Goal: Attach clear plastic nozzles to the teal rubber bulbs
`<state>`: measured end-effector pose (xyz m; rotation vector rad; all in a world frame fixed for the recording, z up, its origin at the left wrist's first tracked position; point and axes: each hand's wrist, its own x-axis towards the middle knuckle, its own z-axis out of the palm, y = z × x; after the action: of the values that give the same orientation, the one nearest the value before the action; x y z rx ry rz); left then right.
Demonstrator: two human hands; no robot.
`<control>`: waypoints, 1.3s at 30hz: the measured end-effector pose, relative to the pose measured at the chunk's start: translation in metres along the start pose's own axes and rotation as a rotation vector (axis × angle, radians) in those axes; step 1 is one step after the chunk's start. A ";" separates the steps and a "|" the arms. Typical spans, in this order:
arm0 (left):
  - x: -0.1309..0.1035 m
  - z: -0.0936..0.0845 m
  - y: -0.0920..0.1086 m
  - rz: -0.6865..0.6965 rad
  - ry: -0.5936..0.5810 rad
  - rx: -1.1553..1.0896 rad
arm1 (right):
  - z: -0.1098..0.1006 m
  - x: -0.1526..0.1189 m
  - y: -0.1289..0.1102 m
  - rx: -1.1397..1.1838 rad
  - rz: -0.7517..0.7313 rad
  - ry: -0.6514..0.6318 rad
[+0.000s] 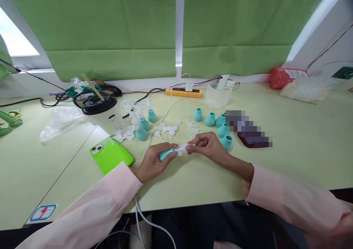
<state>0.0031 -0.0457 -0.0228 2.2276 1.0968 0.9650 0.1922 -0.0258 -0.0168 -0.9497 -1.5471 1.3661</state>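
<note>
Bulb (166,154) and clear tube (178,149) make one long line running sideways in front of us, from our left hand (154,160), which grips the blue-green bulb, to our right hand (209,148), which pinches the white bit (186,147) at the far tip.

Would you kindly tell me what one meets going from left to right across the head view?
Green pod-shaped dish, clear plastic bag, lime-green phone, left hand, right hand, red package.
</note>
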 end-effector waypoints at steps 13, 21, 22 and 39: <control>-0.005 0.003 0.008 0.104 0.137 0.026 | 0.005 -0.009 -0.011 0.178 -0.065 0.041; -0.006 0.006 0.008 0.059 0.224 0.073 | 0.004 -0.007 -0.009 0.124 -0.090 0.064; -0.007 0.006 0.007 0.071 0.233 0.078 | 0.004 -0.007 -0.009 0.116 -0.090 0.057; 0.059 -0.041 0.002 -0.158 0.356 0.127 | 0.011 -0.011 -0.005 0.003 -0.250 0.185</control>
<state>-0.0019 0.0055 0.0273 2.0737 1.5036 1.2863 0.1855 -0.0406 -0.0139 -0.8247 -1.4678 1.0745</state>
